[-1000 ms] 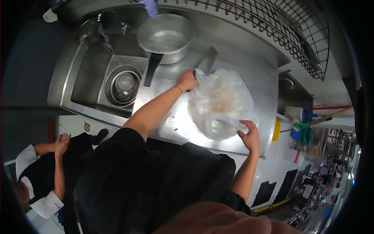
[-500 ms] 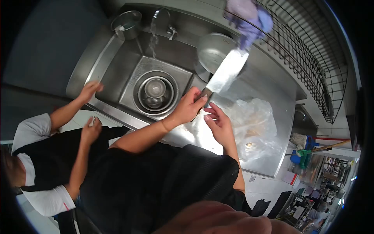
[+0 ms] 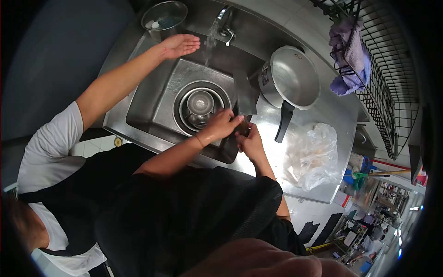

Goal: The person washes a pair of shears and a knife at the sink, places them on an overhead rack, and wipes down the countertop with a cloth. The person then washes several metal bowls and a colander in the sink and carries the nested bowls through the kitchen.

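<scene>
A broad-bladed knife (image 3: 245,94) points up over the sink's right edge, its dark handle between my two hands. My left hand (image 3: 220,124), with a thin band at the wrist, is closed on the handle from the left. Against the handle's lower right side, my right hand (image 3: 250,141) has its fingers curled round it. Below the blade and to the left, nested metal bowls (image 3: 200,102) sit in the sink (image 3: 159,92). Water runs from the faucet (image 3: 223,13) into the sink.
A co-worker's open hand (image 3: 180,46) reaches beside the running water. A metal pot (image 3: 295,78) and a clear plastic bag (image 3: 316,154) stand on the steel counter. Purple cloth (image 3: 349,55) hangs on a wire rack (image 3: 385,87). Another metal pot (image 3: 164,21) is at the back left.
The knife has come off the counter beside the bag and now stands over the sink edge. My right hand has left the bag and joined the handle. The co-worker's hand has reached towards the faucet.
</scene>
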{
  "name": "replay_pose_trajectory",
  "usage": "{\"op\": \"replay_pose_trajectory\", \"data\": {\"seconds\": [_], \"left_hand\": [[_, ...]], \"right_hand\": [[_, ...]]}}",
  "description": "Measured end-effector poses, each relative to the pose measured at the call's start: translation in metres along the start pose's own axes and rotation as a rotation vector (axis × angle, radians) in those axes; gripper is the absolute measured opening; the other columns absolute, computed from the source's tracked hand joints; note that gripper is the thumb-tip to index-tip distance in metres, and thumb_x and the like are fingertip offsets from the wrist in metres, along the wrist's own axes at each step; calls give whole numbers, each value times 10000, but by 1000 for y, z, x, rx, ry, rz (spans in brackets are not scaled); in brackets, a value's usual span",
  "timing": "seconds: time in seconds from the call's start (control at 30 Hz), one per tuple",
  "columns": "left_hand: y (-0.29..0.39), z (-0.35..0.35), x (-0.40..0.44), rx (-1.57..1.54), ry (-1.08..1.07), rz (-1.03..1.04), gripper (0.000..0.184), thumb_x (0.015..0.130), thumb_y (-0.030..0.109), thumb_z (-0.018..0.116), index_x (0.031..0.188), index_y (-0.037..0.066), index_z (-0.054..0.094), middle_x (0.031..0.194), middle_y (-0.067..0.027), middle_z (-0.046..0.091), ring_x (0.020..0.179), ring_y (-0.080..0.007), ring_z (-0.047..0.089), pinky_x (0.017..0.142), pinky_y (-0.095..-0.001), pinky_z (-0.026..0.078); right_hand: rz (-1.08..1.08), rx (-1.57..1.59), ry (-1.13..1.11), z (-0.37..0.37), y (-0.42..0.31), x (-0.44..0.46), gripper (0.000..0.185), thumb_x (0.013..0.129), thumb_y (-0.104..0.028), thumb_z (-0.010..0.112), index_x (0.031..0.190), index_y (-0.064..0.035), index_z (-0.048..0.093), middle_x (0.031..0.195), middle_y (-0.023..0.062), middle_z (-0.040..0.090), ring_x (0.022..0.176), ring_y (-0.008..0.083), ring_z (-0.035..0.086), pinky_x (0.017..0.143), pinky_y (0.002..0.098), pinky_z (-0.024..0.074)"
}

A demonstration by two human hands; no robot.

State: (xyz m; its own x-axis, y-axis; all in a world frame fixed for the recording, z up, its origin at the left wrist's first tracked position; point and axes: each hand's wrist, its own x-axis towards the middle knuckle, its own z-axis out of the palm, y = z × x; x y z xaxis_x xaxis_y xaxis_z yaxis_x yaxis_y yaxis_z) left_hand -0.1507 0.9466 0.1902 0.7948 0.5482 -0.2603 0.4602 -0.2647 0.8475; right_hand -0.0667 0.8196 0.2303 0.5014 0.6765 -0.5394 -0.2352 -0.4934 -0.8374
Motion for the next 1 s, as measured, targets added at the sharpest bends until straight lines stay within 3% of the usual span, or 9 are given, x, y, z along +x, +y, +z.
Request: {"op": "replay_pose_trajectory", "data": {"seconds": [0.03,0.07,0.1,0.17,0.2,0.3,0.37,0.57,1.0], "left_hand": [[-5,-4,3,228,127,4,443,859,434,555,1003,15,533,951,-144,579,911,-262,557,763,-362,440],[-10,-8,8,170,152,-48,581,854,511,500,1206,50,483,1213,-226,488,1177,-358,428,961,-455,343],[-17,-8,12,165,144,-46,581,854,511,500,1206,50,483,1213,-226,488,1177,-358,428,961,-455,343],[-33,-4,23,444,288,94,676,854,567,437,1324,82,413,1379,-227,334,1323,-358,247,1059,-526,187],[-35,-7,27,394,158,59,678,867,566,403,1347,86,389,1458,-181,225,1372,-334,128,1067,-575,72],[-47,0,39,486,-90,59,640,888,538,384,1356,101,374,1464,-137,236,1368,-311,153,1067,-555,98],[-59,12,41,497,-111,71,630,901,522,363,1354,85,374,1463,-104,253,1364,-310,171,1073,-545,98],[-73,32,39,403,-230,30,647,906,536,318,1355,73,368,1435,-115,312,1344,-307,236,1066,-540,139],[-72,38,33,410,-283,-21,666,901,561,300,1353,77,370,1381,-141,392,1309,-319,311,1055,-525,168]], "right_hand": [[5,-1,4,2,2,1,509,713,50,539,1184,27,347,862,97,549,505,136,514,396,268,425],[65,41,6,5,7,2,501,712,49,542,1176,21,355,853,93,550,500,126,505,398,262,426],[123,83,10,6,12,4,494,711,49,545,1168,15,362,844,90,551,495,117,496,399,256,426],[146,113,-6,6,16,6,488,714,33,553,1165,7,369,826,85,553,522,125,509,405,261,428],[199,176,-45,6,15,7,458,723,27,545,1150,4,381,821,84,553,534,126,510,412,264,429],[289,316,-110,4,12,9,371,751,5,527,1103,-5,411,811,79,549,555,133,508,441,277,437],[411,479,-21,7,5,7,272,765,-4,530,1027,-20,458,796,76,543,562,136,498,459,280,424],[445,685,-94,2,32,12,85,780,-43,542,856,-15,515,755,73,530,591,137,494,486,268,394],[469,729,-135,-3,49,13,51,784,-50,522,803,-9,498,692,59,493,578,144,487,479,265,388]]}}
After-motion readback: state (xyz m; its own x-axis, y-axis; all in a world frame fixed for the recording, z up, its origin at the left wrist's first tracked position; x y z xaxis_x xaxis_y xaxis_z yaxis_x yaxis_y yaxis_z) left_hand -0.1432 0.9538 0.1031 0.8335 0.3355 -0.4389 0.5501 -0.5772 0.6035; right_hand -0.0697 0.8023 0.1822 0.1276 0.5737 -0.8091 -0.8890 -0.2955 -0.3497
